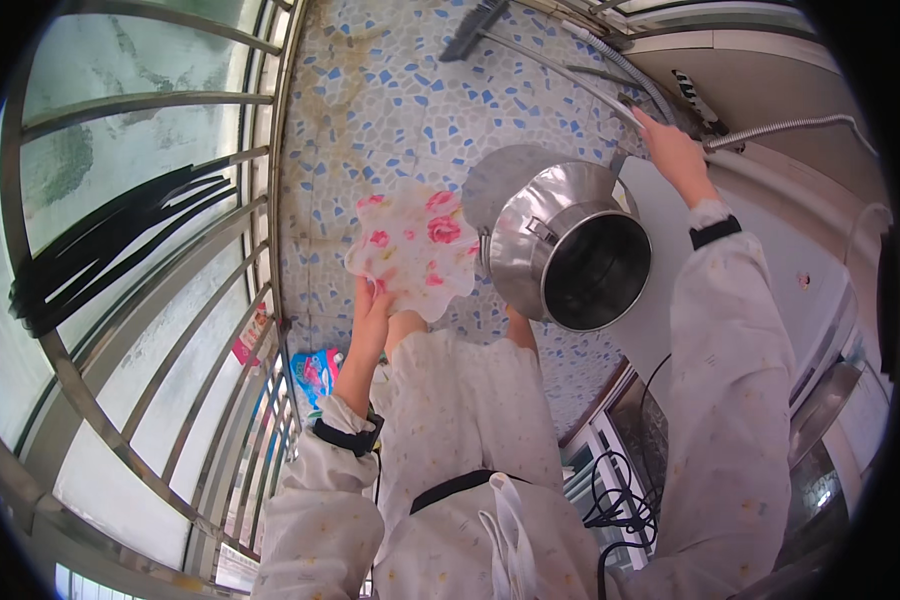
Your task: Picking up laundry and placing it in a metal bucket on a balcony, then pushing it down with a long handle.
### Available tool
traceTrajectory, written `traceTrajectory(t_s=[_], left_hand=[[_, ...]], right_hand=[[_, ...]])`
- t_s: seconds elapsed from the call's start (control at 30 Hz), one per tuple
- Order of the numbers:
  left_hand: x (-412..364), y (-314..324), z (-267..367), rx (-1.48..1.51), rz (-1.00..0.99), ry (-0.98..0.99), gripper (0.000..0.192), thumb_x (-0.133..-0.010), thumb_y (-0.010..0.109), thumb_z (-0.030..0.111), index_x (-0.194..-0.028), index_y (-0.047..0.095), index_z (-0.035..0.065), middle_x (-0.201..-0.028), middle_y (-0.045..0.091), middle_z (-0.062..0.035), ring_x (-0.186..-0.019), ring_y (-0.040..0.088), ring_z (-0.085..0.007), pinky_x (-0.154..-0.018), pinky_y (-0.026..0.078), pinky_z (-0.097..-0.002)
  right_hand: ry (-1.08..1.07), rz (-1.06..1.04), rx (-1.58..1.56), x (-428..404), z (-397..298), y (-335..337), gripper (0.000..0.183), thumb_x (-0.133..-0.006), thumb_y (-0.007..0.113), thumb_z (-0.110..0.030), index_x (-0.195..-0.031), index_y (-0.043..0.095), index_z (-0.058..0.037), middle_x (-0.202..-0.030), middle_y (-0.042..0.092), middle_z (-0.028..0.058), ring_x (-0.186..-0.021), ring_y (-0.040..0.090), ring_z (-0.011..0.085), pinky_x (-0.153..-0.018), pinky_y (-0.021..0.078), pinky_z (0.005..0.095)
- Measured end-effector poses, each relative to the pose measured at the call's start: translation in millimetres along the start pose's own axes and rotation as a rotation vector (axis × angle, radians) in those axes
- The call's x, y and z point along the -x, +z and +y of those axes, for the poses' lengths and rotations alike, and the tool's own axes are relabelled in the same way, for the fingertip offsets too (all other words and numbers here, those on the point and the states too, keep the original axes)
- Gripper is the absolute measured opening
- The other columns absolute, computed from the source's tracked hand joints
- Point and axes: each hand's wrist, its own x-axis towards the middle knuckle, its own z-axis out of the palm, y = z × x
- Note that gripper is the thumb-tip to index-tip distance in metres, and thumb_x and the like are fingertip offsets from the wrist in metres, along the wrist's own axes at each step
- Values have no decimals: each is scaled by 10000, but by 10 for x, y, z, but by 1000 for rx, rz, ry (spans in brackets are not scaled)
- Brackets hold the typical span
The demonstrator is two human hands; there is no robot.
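My left hand (373,319) grips the near edge of a scalloped white mat (412,251) printed with pink flowers. At the upper right, my right hand (673,154) is closed around the pale handle of a broom (474,31), whose dark bristle head lies at the top of the view on the tiled floor. Between my hands stands a large shiny metal can (529,232) with a wide round mouth, tilted in view; its inside looks dark. The can hides part of the floor and of a grey round shape behind it.
Metal window bars (150,101) run along the left, with black strips (112,251) tied on them. A blue and pink pouch (316,375) stands by the bars. Ribbed grey hoses (622,67) lie at the upper right, beside a white appliance (750,262). Black cable (622,510) hangs at lower right.
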Motion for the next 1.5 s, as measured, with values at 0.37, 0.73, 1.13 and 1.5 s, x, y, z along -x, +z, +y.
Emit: traceTrajectory(t_s=[0.37,0.73,1.13,1.5], left_hand=[[-42,1,26,-70,31,-31,670,-799,434,74,-1401,143,121,-1312,400,-138,-1124,473,-258,-904,414,-347],[-70,90,-217,-151,-26,10,664,-813,445,150,-1407,149,152,-1302,421,-131,-1091,504,-259,-890,415,-361],[-72,282,-419,-293,-69,27,642,-826,426,152,-1407,151,156,-1299,429,-127,-1058,534,-246,-871,430,-352],[1,526,-254,-179,-84,-88,633,-825,416,39,-1398,152,87,-1331,374,-144,-1193,404,-239,-952,377,-329]], right_hand=[[145,2,-295,-1080,-1313,573,303,-871,366,-157,-1119,539,-173,-998,623,131,-928,597,328,-742,471,466],[59,-117,-472,-298,340,1225,437,-904,374,-194,-1340,336,-171,-947,606,196,-891,584,368,-720,459,464],[92,-30,-417,656,778,1316,349,-913,401,-202,-1246,469,-124,-1005,597,206,-897,564,385,-771,447,453],[116,-20,-374,-142,534,1329,304,-857,462,-206,-1140,510,-106,-985,600,185,-911,564,375,-783,448,463]])
